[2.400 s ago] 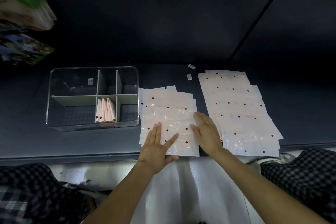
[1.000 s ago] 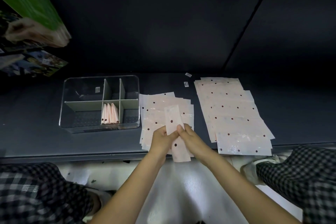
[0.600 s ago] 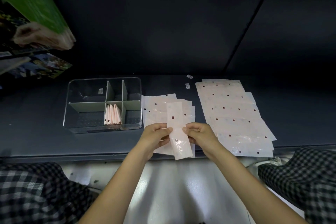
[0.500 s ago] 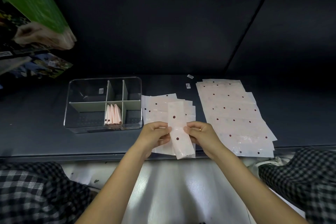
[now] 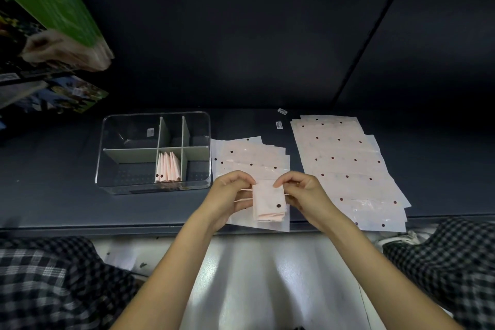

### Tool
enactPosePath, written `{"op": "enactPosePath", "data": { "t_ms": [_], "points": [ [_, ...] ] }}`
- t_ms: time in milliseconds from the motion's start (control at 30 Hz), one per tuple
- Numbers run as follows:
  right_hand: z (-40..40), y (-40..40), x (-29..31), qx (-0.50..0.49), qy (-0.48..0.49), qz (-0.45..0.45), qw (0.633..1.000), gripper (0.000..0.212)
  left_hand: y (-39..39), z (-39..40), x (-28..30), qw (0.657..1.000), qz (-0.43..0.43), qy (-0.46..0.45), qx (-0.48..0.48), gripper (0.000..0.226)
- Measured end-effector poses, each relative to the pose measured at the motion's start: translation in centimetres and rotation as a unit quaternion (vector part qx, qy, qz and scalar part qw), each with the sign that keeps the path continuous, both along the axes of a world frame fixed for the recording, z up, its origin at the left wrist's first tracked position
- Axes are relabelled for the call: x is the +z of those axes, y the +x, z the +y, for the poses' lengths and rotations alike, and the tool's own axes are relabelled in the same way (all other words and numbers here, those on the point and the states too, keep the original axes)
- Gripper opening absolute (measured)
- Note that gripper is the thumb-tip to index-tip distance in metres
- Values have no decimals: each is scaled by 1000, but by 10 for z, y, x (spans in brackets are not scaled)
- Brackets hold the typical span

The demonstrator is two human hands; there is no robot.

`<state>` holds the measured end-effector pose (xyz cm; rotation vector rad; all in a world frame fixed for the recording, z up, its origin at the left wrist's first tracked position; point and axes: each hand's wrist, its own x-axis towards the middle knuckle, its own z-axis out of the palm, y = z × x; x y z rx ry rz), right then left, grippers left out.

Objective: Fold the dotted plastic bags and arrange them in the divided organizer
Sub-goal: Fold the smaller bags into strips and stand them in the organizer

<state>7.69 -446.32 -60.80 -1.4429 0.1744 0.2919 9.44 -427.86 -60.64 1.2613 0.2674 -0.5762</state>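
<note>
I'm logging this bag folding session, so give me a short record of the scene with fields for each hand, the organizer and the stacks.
left hand: pinches left edge of the folded bag
right hand: pinches its right edge
folded bag: narrow packet, held above the near stack
organizer: clear, divided; folded bags stand in the front middle compartment
far stack: flat dotted bags, to the right
shelf: dark, carries everything

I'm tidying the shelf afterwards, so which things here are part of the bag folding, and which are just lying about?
Part of the job:
folded bag, held by left hand and right hand
near stack of flat bags
right stack of flat bags
clear organizer, folded bags in one compartment

Lying about:
two small labels
green package
printed package
</note>
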Motion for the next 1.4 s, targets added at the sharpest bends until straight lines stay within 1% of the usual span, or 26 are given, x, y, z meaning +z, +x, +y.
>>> {"op": "enactPosePath", "data": {
  "t_ms": [100,200,300,333,400,500,567,633,767,900,1000,1067,1133,1200,1233,1267,1300,1333,1367,1400],
  "points": [
    [0,0,0,-1,-57,-44,997,35,0,-5,0,999,23,8,36,8],
    [2,0,-1,-10,-88,-74,993,35,-3,-10,-5,998,20,46,34,18],
    [1,-1,-2,9,-125,-84,989,39,-6,-13,-7,996,7,67,64,15],
    [1,0,-1,13,-139,-84,987,41,-6,-13,-7,994,-11,81,75,17],
    [0,1,1,14,-159,-83,984,40,-5,-14,-8,986,-84,133,60,20],
    [4,1,5,52,-207,-101,972,23,-6,-19,-7,957,-199,211,6,24],
    [5,1,5,57,-240,-119,962,18,-7,-22,-8,942,-238,236,-5,24],
    [5,2,6,37,-251,-129,959,17,-7,-23,-9,949,-223,222,-6,20],
    [-2,7,5,-16,-245,-121,962,12,-9,-17,-15,973,-139,184,-20,12],
    [-5,11,5,-63,-225,-115,965,20,-12,-10,-21,989,-72,125,-16,8],
    [-8,17,8,-96,-199,-111,969,25,-14,-6,-22,993,-63,103,-11,8],
    [-6,20,8,-101,-178,-103,973,24,-14,-5,-21,994,-70,85,-6,9],
    [0,23,5,-115,-164,-93,975,22,-13,-6,-19,997,-67,45,0,11],
    [11,25,0,-149,-194,-90,966,16,-11,-6,-14,997,-62,27,39,14],
    [17,26,-2,-166,-222,-90,956,15,-10,-6,-12,993,-75,51,71,15],
    [25,25,-4,-173,-249,-92,948,16,-9,-3,-12,982,-110,115,98,15],
    [34,25,-5,-165,-265,-93,945,15,-8,1,-14,957,-168,212,107,14],
    [45,24,-7,-141,-268,-89,949,10,-8,5,-16,914,-229,319,100,10],
    [57,23,-7,-104,-254,-78,958,9,-10,10,-19,863,-283,409,88,7],
    [71,23,-7,-65,-233,-62,968,16,-11,14,-21,821,-328,460,80,6]
  ]
}}
